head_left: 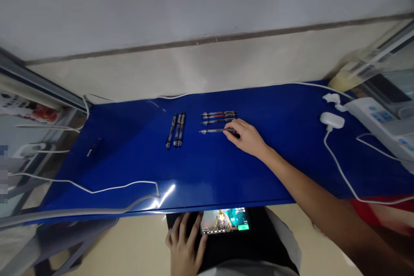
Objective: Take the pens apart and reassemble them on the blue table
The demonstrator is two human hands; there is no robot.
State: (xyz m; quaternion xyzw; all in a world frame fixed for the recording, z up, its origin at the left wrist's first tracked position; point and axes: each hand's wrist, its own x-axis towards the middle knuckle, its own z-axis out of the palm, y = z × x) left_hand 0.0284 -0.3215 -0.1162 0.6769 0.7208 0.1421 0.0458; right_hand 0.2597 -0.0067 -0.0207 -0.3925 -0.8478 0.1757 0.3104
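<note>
My right hand (245,136) pinches the dark grip end of a clear-barrelled pen (213,130), which lies sideways on the blue tabletop (129,159). Just beyond it, three similar pens (217,116) lie sideways in a close stack, one with a reddish part; my fingers partly cover the right ends. To the left, three more pens (179,131) lie lengthwise, the leftmost slightly apart and tilted. Below the table edge, my left hand (186,241) lies with its fingers spread over my lap, fingertips at the left end of a phone (224,221) with a lit screen.
A small dark object (94,147) lies at the table's left. White cables (123,186) cross the front left. At the right are a white charger (332,120) with its cable, crumpled tissue (334,100) and a white device (375,114). A wall (200,69) borders the back.
</note>
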